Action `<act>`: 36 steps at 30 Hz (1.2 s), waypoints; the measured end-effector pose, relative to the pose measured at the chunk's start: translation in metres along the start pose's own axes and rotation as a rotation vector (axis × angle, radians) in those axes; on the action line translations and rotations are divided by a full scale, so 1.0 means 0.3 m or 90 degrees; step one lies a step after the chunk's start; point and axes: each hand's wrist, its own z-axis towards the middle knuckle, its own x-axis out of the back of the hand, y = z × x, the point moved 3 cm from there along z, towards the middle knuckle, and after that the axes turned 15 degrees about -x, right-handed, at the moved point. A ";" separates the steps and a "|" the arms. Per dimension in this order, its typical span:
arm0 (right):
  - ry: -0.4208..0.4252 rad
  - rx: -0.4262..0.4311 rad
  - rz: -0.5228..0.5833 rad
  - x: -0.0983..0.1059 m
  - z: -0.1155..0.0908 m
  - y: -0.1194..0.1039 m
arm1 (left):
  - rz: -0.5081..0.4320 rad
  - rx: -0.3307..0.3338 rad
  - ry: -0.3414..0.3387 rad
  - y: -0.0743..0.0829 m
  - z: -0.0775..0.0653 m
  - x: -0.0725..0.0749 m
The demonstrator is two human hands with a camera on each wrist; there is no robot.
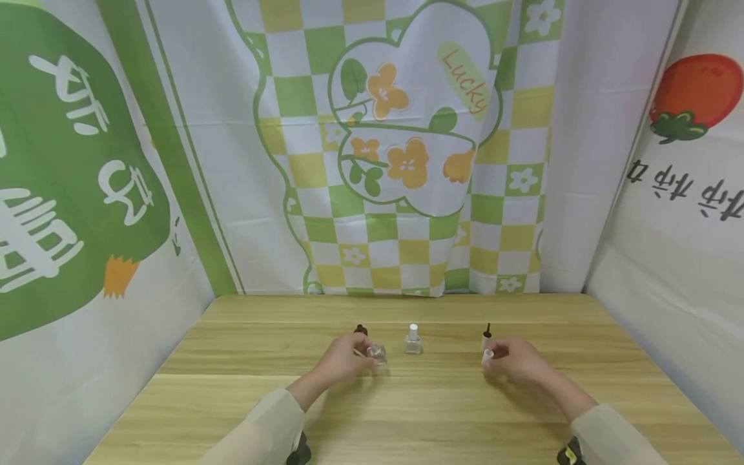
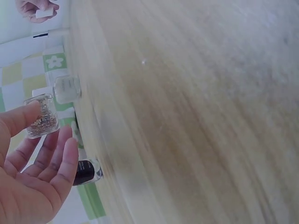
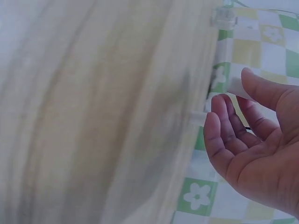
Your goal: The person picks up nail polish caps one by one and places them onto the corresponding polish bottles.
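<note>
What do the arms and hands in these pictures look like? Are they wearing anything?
They are a person's: the left hand and right hand are bare, without gloves. Pale cream sleeves cover the forearms, stopping short of the hands. A dark object shows beside each cuff; the right one has a yellowish marking. No cables are visible.

Table [image 1: 418,413]: light wood-look top, grain lines running left-right. Far edge is sitting along the hanging checked cloth, sides are converging toward the back, near edge is running out of frame. Three items are standing on it, well apart, roughly in a row toward the far side. Left: dark bottle [image 1: 361,330], mostly hidden in head view. Middle: small clear bottle [image 1: 413,344], white cap on, standing upright. Right: white brush cap [image 1: 485,339], standing with its dark brush pointing up. Soft shadows are falling on the wood.
</note>
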 end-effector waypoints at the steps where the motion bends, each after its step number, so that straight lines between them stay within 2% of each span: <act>1: 0.002 0.007 0.003 0.003 -0.002 -0.005 | -0.006 -0.001 0.002 0.003 0.000 0.002; 5: 0.001 0.026 0.019 0.010 -0.008 -0.025 | -0.030 -0.001 0.007 0.014 -0.003 0.008; 16: -0.077 0.047 0.107 0.000 -0.050 -0.091 | -0.084 -0.025 0.008 0.041 -0.011 0.000; 23: -0.087 0.087 0.108 -0.015 -0.074 -0.134 | -0.112 -0.022 0.001 0.069 -0.015 -0.014; 36: -0.093 0.112 0.114 -0.052 -0.103 -0.189 | -0.158 -0.036 -0.008 0.112 -0.020 -0.034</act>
